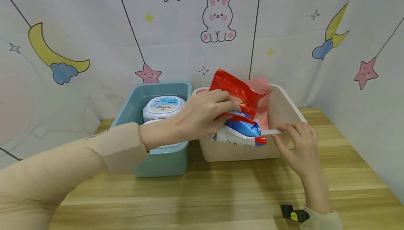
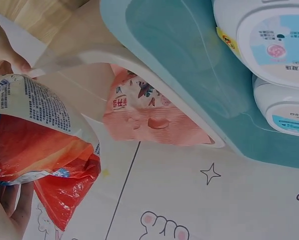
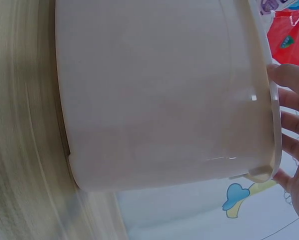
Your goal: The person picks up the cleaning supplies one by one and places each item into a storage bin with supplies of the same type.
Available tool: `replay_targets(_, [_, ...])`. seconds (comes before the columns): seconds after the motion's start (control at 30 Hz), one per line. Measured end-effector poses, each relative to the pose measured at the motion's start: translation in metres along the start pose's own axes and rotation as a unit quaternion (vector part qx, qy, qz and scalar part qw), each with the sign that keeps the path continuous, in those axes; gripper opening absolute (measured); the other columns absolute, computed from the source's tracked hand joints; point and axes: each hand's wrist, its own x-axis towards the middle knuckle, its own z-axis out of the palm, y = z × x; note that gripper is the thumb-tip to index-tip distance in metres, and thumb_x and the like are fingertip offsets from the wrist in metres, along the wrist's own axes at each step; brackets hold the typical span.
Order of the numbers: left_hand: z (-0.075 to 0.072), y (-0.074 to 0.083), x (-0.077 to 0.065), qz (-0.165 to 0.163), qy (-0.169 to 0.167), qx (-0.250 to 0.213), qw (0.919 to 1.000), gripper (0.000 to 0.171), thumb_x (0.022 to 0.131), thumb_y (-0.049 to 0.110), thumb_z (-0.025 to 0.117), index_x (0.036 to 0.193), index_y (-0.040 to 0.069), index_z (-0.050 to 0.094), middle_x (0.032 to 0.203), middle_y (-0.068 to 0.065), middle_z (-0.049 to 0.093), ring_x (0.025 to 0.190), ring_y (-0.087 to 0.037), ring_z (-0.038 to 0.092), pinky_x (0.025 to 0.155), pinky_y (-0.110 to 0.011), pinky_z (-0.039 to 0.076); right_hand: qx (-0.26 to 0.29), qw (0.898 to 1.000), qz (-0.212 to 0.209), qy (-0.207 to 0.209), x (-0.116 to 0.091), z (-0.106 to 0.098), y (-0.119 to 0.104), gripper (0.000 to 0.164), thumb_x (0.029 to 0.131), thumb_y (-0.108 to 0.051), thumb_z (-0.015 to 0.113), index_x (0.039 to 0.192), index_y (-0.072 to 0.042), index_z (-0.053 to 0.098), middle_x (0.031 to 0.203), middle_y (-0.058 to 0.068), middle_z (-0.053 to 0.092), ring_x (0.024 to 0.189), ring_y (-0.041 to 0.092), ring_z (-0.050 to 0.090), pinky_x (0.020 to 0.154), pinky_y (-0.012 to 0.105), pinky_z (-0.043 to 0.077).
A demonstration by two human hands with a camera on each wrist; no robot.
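Note:
My left hand (image 1: pixel 205 112) grips a red, blue and white plastic pouch (image 1: pixel 243 123) from above, over the front of the cream bin (image 1: pixel 243 153). In the left wrist view the pouch (image 2: pixel 44 130) shows a printed back panel and a red end, the fingers curled at its lower edge. My right hand (image 1: pixel 298 144) pinches the bin's front rim near its right corner. The right wrist view has the thumb of that hand (image 3: pixel 294 110) on the outer side of the rim and the fingers inside. A pink pouch (image 2: pixel 152 112) stands inside the bin.
Close on the left of the cream bin stands a teal bin (image 1: pixel 162 165) with white lidded tubs (image 1: pixel 164 105) in it. Both sit on a wood-grain table (image 1: pixel 233 198), with a patterned white curtain (image 1: pixel 176 40) behind. A black strap (image 1: pixel 295 215) is at my right wrist.

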Motion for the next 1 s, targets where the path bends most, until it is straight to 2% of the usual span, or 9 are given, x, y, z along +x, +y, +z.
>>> replay_targets(0.13, [0.004, -0.007, 0.004, -0.004, 0.006, 0.002, 1.0, 0.018, 0.086, 0.012, 0.068, 0.103, 0.014, 0.073, 0.099, -0.001, 0.07, 0.088, -0.014, 0.064, 0.069, -0.023, 0.054, -0.002, 1.0, 0.001, -0.008, -0.001, 0.0, 0.002, 0.024, 0.077, -0.018, 0.072, 0.095, -0.003, 0.069, 0.094, 0.014, 0.063, 0.096, 0.035, 0.052, 0.093, 0.056, 0.032])
replay_targets(0.23, [0.007, -0.011, 0.005, -0.014, 0.002, -0.002, 0.9999, 0.017, 0.087, 0.011, 0.067, 0.102, 0.015, 0.074, 0.099, 0.0, 0.07, 0.087, -0.014, 0.064, 0.065, -0.022, 0.052, -0.004, 1.0, 0.001, -0.016, -0.003, 0.0, 0.003, 0.026, 0.078, -0.022, 0.071, 0.095, -0.003, 0.069, 0.095, 0.015, 0.063, 0.097, 0.036, 0.052, 0.094, 0.056, 0.031])
replay_targets(0.6, [0.015, -0.021, 0.009, -0.062, -0.047, -0.018, 0.9968, 0.023, 0.088, 0.013, 0.066, 0.11, 0.014, 0.073, 0.103, -0.002, 0.07, 0.092, -0.014, 0.064, 0.071, -0.023, 0.055, 0.001, 1.0, 0.004, -0.008, -0.002, 0.002, 0.003, 0.024, 0.077, -0.018, 0.073, 0.094, -0.002, 0.069, 0.093, 0.015, 0.063, 0.097, 0.036, 0.053, 0.094, 0.056, 0.031])
replay_targets(0.8, [0.021, -0.024, 0.01, -0.075, -0.053, -0.015, 0.9957, 0.023, 0.088, 0.013, 0.065, 0.109, 0.016, 0.074, 0.101, 0.0, 0.071, 0.086, -0.013, 0.064, 0.063, -0.02, 0.052, 0.011, 1.0, -0.001, 0.004, -0.002, 0.002, 0.001, 0.024, 0.072, -0.012, 0.076, 0.094, -0.004, 0.07, 0.094, 0.013, 0.064, 0.095, 0.035, 0.054, 0.095, 0.058, 0.032])
replay_targets(0.9, [0.023, -0.026, 0.013, -0.097, -0.069, -0.016, 0.9928, 0.025, 0.088, 0.015, 0.066, 0.111, 0.017, 0.073, 0.102, 0.0, 0.071, 0.086, -0.013, 0.064, 0.061, -0.021, 0.051, 0.007, 1.0, 0.002, 0.001, -0.001, 0.001, 0.0, 0.024, 0.072, -0.011, 0.076, 0.094, -0.003, 0.069, 0.094, 0.014, 0.064, 0.095, 0.034, 0.053, 0.095, 0.056, 0.031])
replay_targets(1.0, [0.024, -0.027, 0.016, -0.135, -0.095, -0.02, 0.9861, 0.026, 0.087, 0.016, 0.066, 0.113, 0.018, 0.073, 0.104, 0.0, 0.071, 0.087, -0.014, 0.063, 0.058, -0.02, 0.049, 0.003, 1.0, 0.007, -0.007, -0.001, 0.0, 0.001, 0.024, 0.074, -0.013, 0.075, 0.094, -0.002, 0.069, 0.095, 0.015, 0.064, 0.096, 0.035, 0.053, 0.095, 0.056, 0.031])
